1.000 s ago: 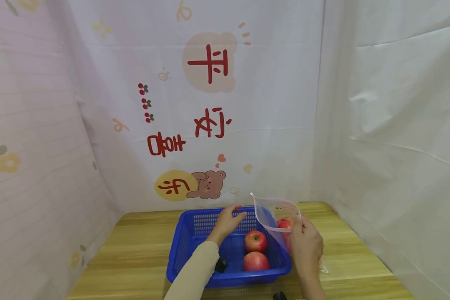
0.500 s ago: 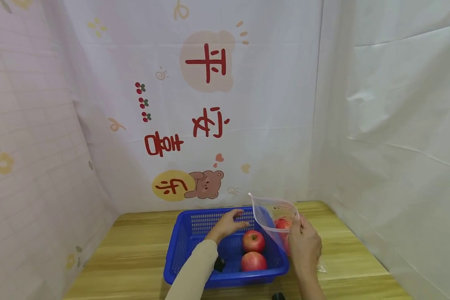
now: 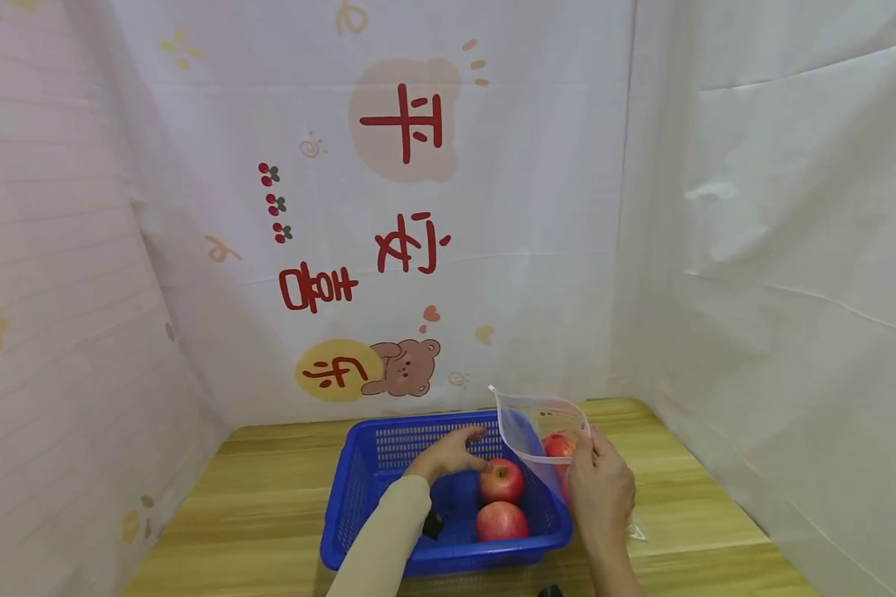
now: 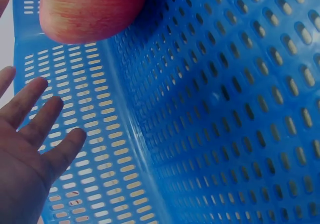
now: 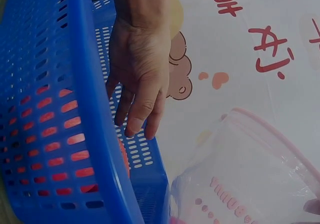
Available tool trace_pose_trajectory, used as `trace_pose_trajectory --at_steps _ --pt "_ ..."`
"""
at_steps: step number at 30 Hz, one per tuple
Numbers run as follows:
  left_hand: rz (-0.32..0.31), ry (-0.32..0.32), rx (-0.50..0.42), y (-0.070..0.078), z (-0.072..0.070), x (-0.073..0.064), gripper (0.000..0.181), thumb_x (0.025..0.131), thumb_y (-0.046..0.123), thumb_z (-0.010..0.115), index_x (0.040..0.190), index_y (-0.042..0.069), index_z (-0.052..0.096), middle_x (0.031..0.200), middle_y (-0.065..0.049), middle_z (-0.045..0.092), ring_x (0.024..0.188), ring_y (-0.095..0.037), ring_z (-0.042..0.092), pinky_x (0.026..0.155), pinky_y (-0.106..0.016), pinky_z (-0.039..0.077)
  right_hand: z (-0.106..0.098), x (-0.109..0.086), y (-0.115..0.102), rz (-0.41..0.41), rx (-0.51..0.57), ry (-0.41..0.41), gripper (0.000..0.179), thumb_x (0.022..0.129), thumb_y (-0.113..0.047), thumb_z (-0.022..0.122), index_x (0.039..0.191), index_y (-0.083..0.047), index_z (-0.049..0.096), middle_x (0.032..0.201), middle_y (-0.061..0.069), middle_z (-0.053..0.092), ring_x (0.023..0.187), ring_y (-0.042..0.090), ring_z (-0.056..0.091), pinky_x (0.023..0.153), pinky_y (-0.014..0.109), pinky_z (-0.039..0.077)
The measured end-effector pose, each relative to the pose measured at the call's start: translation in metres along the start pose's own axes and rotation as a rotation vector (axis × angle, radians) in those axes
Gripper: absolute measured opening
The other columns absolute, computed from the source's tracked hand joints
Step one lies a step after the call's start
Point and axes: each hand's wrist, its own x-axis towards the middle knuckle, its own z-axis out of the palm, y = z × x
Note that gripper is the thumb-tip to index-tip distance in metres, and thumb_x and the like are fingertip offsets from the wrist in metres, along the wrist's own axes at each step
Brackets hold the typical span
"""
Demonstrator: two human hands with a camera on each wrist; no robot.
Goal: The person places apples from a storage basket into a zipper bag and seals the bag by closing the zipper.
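Two red apples lie in the blue plastic basket, a back apple and a front apple. My left hand is inside the basket, fingers spread, its thumb close to the back apple; contact is unclear. In the left wrist view, an apple hangs at the top edge of the picture, apart from the visible fingers. My right hand pinches the rim of a clear zip bag with a pink edge, its mouth spread wide. Red apples show inside this bag, partly hidden by the hand.
The basket stands on a wood-grain table with white cloth walls around it. A black object shows beside my left sleeve. Another dark object is cut off at the bottom edge. Clear plastic lies right of my right wrist.
My left hand has lowered toward the back apple. The right hand keeps its grip on the bag. The whole head view has shifted slightly left.
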Motion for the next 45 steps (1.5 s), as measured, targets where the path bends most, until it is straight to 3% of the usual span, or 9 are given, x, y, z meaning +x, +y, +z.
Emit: trace_pose_trajectory --at_steps 6,14,22,34,45 --pt "-0.057 -0.065 0.022 -0.001 0.002 0.001 0.072 0.081 0.02 0.081 0.145 0.01 0.05 0.143 -0.013 0.052 0.133 -0.036 0.045 0.108 -0.058 0.035 0.001 0.0 0.001 0.006 0.001 -0.002 0.039 0.103 -0.037 0.049 0.12 -0.011 0.072 0.121 0.02 0.065 0.109 0.049 0.06 0.08 0.064 0.044" --pt "-0.083 -0.146 0.08 -0.002 0.006 0.004 0.074 0.076 0.019 0.083 0.143 0.012 0.051 0.138 -0.012 0.055 0.129 -0.035 0.049 0.105 -0.059 0.037 0.002 0.001 0.002 -0.016 -0.003 -0.002 0.035 0.103 -0.036 0.049 0.11 -0.013 0.075 0.115 0.019 0.069 0.105 0.049 0.062 0.076 0.063 0.045" --pt "-0.058 -0.212 0.107 0.003 0.009 0.004 0.074 0.072 0.011 0.079 0.14 0.007 0.052 0.131 -0.009 0.058 0.12 -0.028 0.054 0.105 -0.051 0.041 0.002 0.0 0.002 -0.001 0.004 -0.008 0.035 0.103 -0.038 0.048 0.109 -0.017 0.075 0.114 0.019 0.069 0.105 0.05 0.061 0.074 0.063 0.045" --pt "-0.034 -0.198 0.164 0.006 0.019 0.005 0.063 0.068 0.013 0.083 0.127 0.017 0.062 0.096 0.006 0.062 0.087 -0.015 0.058 0.087 -0.036 0.049 0.003 0.001 0.003 0.006 0.002 0.001 0.035 0.103 -0.039 0.048 0.103 -0.016 0.074 0.11 0.019 0.07 0.102 0.05 0.062 0.071 0.063 0.045" --pt "-0.057 -0.109 0.25 0.004 0.021 0.007 0.059 0.07 0.024 0.084 0.124 0.014 0.063 0.096 0.005 0.063 0.086 -0.015 0.059 0.083 -0.037 0.051 0.003 0.002 0.004 -0.016 -0.009 0.013 0.037 0.102 -0.041 0.049 0.084 -0.016 0.068 0.098 0.017 0.072 0.094 0.048 0.065 0.063 0.058 0.042"
